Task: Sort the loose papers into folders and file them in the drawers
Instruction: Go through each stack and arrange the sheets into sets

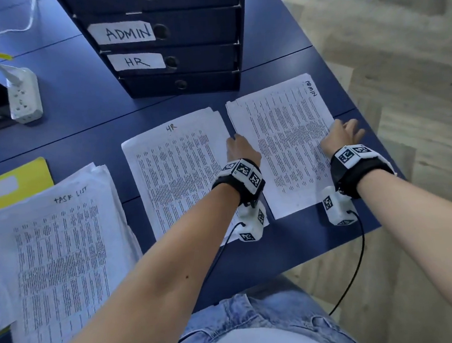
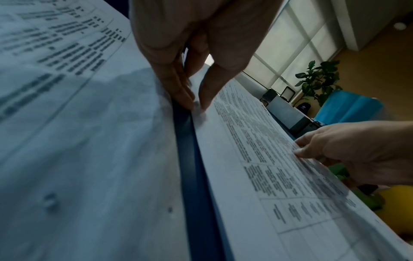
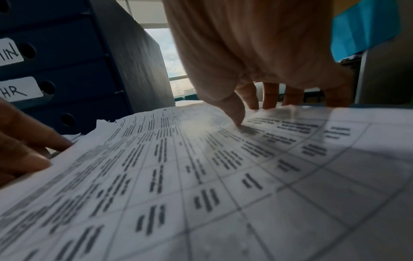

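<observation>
Three printed piles lie on the blue table (image 1: pixel 86 122): TASK LIST papers (image 1: pixel 64 265) at the left, HR papers (image 1: pixel 176 170) in the middle, ADMIN papers (image 1: pixel 285 145) (image 3: pixel 201 176) at the right. My left hand (image 1: pixel 240 148) (image 2: pixel 196 104) sets straight fingertips (image 2: pixel 208 95) against the ADMIN pile's left edge, in the gap beside the HR pile. My right hand (image 1: pixel 342 135) (image 3: pixel 248 113) holds the pile's right edge: the thumb (image 3: pixel 236 114) presses on top and the other fingers (image 3: pixel 270 95) drop behind the edge. The dark drawer unit (image 1: pixel 197 65) labelled ADMIN and HR stands behind.
A yellow folder (image 1: pixel 30 173) lies under the TASK LIST pile at the far left. A white power strip (image 1: pixel 24 95) with cables sits at the back left. The table's right edge (image 1: pixel 374 143) runs close to my right hand, with wooden floor beyond.
</observation>
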Demonstrator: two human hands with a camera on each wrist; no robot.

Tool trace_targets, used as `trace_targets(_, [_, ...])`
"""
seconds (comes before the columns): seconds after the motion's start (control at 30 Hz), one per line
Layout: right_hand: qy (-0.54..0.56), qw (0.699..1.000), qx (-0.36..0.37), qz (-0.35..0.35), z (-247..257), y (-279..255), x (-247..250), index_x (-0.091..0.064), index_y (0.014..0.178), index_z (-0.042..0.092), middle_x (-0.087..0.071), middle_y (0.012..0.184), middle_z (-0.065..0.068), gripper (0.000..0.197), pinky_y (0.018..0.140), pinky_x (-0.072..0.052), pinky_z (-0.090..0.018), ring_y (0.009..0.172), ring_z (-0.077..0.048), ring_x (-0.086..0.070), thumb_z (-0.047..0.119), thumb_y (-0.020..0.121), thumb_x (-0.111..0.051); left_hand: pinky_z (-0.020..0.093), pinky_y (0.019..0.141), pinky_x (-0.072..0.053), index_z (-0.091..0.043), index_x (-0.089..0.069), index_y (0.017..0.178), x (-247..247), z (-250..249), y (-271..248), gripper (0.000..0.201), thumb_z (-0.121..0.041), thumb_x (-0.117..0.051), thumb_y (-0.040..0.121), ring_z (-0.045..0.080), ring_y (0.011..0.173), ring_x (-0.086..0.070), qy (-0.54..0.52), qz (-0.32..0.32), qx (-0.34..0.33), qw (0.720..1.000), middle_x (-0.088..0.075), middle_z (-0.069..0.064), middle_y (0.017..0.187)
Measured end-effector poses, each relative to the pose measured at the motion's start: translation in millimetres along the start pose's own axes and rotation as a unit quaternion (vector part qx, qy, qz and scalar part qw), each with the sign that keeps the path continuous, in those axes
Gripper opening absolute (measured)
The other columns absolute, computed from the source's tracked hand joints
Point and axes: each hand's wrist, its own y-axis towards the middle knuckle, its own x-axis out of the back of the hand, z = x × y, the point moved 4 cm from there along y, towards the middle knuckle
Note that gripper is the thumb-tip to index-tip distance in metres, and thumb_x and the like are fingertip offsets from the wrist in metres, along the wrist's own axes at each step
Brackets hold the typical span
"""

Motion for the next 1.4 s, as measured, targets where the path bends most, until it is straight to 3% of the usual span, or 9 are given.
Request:
trace_targets(0.1, [-0.001, 1.000, -0.001, -0.025, 6, -4, 4, -0.042, 0.122, 0.003, -0.026, 0.137, -0.015, 0.038, 0.101, -0.031, -0.053, 0.127, -0.034, -0.024, 0.006, 0.086, -0.054, 0.026, 0.073, -0.040, 0.007, -0.051, 0.104, 10, 1, 0, 0.019, 0.002, -0.048, 0.086, 0.029, 0.092, -0.048, -0.017, -0.006, -0.024, 1.000, -0.046, 0.020, 0.125])
trace_targets(0.2, [0.024, 0.996, 0.041, -0.069, 35, -20, 9, -0.043, 0.123, 0.004, -0.029, 0.135, -0.014, 0.039, 0.099, -0.029, -0.052, 0.126, -0.033, -0.027, 0.003, 0.085, -0.052, 0.017, 0.057, -0.036, -0.003, -0.054, 0.076, 29, 6, -1, 0.012, 0.002, -0.047, 0.084, 0.026, 0.083, -0.049, -0.046, -0.038, -0.059, 0.996, -0.053, 0.009, 0.085])
trace_targets(0.33, [0.135, 0.981, 0.133, -0.044, 104, -57, 6, -0.045, 0.124, 0.007, -0.027, 0.136, -0.015, 0.039, 0.099, -0.033, -0.042, 0.125, -0.032, -0.031, -0.001, 0.086, -0.049, 0.022, 0.082, -0.044, -0.008, -0.065, 0.105, 77, 27, -7, 0.021, -0.004, -0.054, 0.087, 0.023, 0.100, -0.058, -0.132, -0.078, -0.086, 0.984, -0.065, 0.011, 0.105])
trace_targets(0.53, [0.176, 0.933, 0.311, 0.050, 205, -129, -18, -0.058, 0.111, 0.005, -0.052, 0.121, -0.014, 0.028, 0.083, -0.037, -0.024, 0.109, -0.027, -0.052, 0.001, 0.087, -0.045, 0.028, 0.085, -0.053, -0.013, -0.069, 0.079, 172, 101, -23, 0.018, -0.002, -0.055, 0.082, 0.024, 0.091, -0.064, -0.185, -0.187, -0.078, 0.962, -0.069, 0.008, 0.090])
trace_targets(0.77, [0.126, 0.881, 0.414, 0.191, 281, -242, -85, -0.064, 0.097, 0.008, -0.063, 0.098, -0.008, 0.018, 0.074, -0.043, -0.024, 0.090, -0.021, -0.058, 0.007, 0.088, -0.047, 0.005, 0.048, -0.034, -0.010, -0.068, 0.082, 257, 223, -50, 0.011, -0.004, -0.058, 0.080, -0.005, 0.046, -0.048, -0.131, -0.226, -0.055, 0.964, -0.053, -0.007, 0.057])
trace_targets(0.83, [0.101, 0.873, 0.432, 0.201, 294, -270, -103, -0.064, 0.098, 0.009, -0.064, 0.102, -0.008, 0.018, 0.074, -0.039, -0.021, 0.094, -0.020, -0.057, 0.009, 0.089, -0.049, 0.006, 0.047, -0.034, -0.008, -0.067, 0.084, 271, 255, -54, 0.011, -0.004, -0.057, 0.082, -0.002, 0.053, -0.052, -0.096, -0.217, -0.036, 0.971, -0.054, -0.005, 0.060])
trace_targets(1.0, [0.066, 0.870, 0.430, 0.232, 308, -320, -147, -0.065, 0.096, 0.012, -0.066, 0.103, -0.007, 0.016, 0.090, -0.048, -0.033, 0.100, -0.022, -0.060, 0.011, 0.088, -0.051, 0.025, 0.091, -0.040, -0.007, -0.065, 0.111, 291, 327, -47, 0.030, -0.003, -0.055, 0.083, 0.025, 0.114, -0.053, 0.023, -0.184, 0.016, 0.983, -0.062, 0.012, 0.118])
trace_targets(1.23, [0.026, 0.906, 0.381, 0.182, 306, -343, -195, -0.061, 0.093, 0.013, -0.064, 0.104, -0.008, 0.011, 0.090, -0.046, -0.039, 0.101, -0.027, -0.058, 0.015, 0.083, -0.058, 0.037, 0.102, -0.034, -0.022, -0.047, 0.131, 276, 359, -48, 0.056, -0.023, -0.070, 0.079, 0.026, 0.127, -0.034, 0.191, -0.083, -0.007, 0.978, -0.040, 0.008, 0.132])
trace_targets(1.4, [-0.050, 0.905, 0.399, 0.140, 307, -353, -210, -0.052, 0.106, 0.018, -0.052, 0.115, -0.002, 0.052, 0.097, -0.034, -0.041, 0.108, -0.023, -0.051, 0.047, 0.070, -0.075, 0.041, 0.099, -0.038, -0.008, -0.051, 0.120, 281, 363, -55, 0.038, -0.005, -0.061, 0.082, 0.031, 0.116, -0.038, 0.184, -0.130, -0.071, 0.972, -0.038, 0.015, 0.125])
